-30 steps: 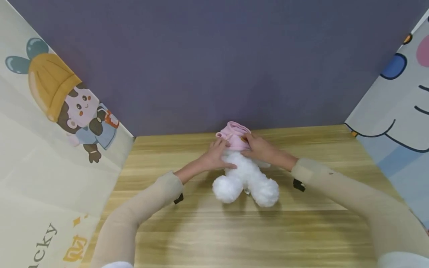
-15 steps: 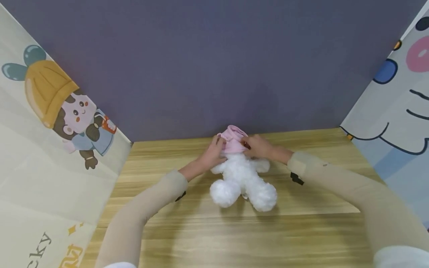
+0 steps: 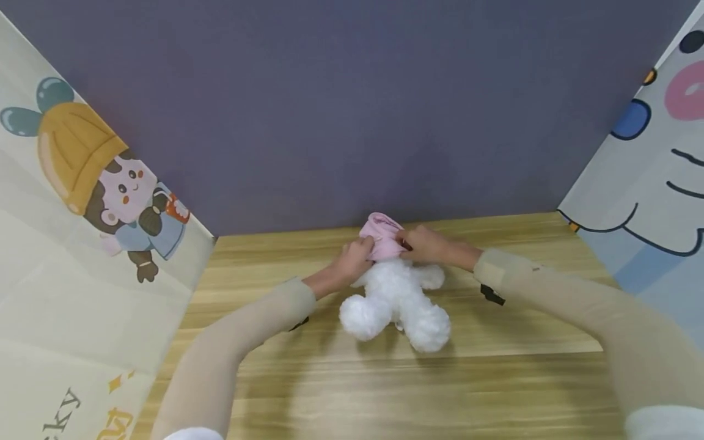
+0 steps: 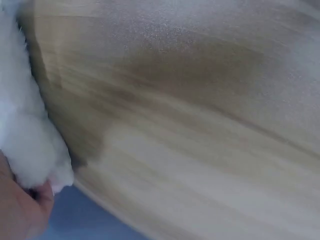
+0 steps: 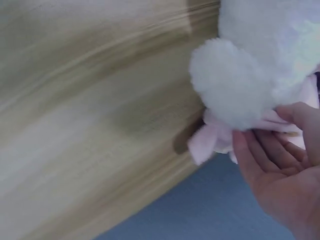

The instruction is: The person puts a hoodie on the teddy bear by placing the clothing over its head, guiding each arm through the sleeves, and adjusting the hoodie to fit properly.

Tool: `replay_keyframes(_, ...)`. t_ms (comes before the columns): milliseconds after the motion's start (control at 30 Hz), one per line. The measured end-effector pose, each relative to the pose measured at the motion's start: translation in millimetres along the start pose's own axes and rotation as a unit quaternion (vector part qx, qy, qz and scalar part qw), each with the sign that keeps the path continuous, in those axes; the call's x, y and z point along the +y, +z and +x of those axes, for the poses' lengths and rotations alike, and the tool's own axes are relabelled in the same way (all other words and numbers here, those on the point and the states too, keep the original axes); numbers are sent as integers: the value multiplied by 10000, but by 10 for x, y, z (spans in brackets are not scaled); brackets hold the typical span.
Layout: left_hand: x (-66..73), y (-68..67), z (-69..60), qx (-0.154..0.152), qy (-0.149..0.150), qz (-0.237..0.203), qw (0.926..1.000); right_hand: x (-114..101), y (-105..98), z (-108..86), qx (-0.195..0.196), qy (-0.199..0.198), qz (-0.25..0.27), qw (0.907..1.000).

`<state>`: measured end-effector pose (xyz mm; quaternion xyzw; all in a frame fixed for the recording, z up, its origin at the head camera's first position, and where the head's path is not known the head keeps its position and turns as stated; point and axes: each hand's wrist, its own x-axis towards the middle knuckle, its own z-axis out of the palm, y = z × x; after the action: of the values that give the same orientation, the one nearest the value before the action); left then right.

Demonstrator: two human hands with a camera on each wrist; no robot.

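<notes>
A white fluffy plush toy lies on the table, its two legs toward me. Pink cloth, which looks like a small garment, is bunched over its far end and hides the head. My left hand grips the cloth's left side with curled fingers; in the left wrist view only part of this hand shows, beside the white fur. On the right side, my right hand pinches the cloth between thumb and fingers. The right wrist view shows a pink flap sticking out below a round fluffy limb.
The wood-grain table ends at a dark grey-blue panel just behind the toy. Printed panels stand left and right. Black straps hang under the wrists.
My left thumb has left the toy's body, and that hand now grips the cloth's left side. The cloth is bunched narrower. The toy's right-hand arm shows more. The head view has shifted slightly.
</notes>
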<state>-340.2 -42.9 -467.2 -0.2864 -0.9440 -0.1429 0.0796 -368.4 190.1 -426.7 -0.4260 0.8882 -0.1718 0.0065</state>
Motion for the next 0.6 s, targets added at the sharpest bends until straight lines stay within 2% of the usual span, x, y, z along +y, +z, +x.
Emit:
replay_keyframes(133, -72, -86, 14, -342, 563, -119, 9978, -66, -76, 31, -415, -21, 21, 9991)
replay_keyframes(233, -127, -142, 39, -721, 973, -163, 9925, -79, -107, 64, -725, 129, -52, 9973)
replay_keyframes(300, -159, -157, 58, -840, 1139, -277, 9896, -74, -113, 83, -905, 269, -80, 9955)
replay_keyframes(433, -219, -123, 86, -685, 1197, -632, 9884, -41, -114, 117, -1071, 431, -74, 9933)
replay_keyframes(533, -245, -67, 97, -496, 1083, -451, 9919, -9, -115, 140, -1096, 386, -143, 9931)
replay_keyframes(600, -240, -34, 103, -479, 917, -276, 9942, 4, -125, 156, -1089, 346, -199, 9933)
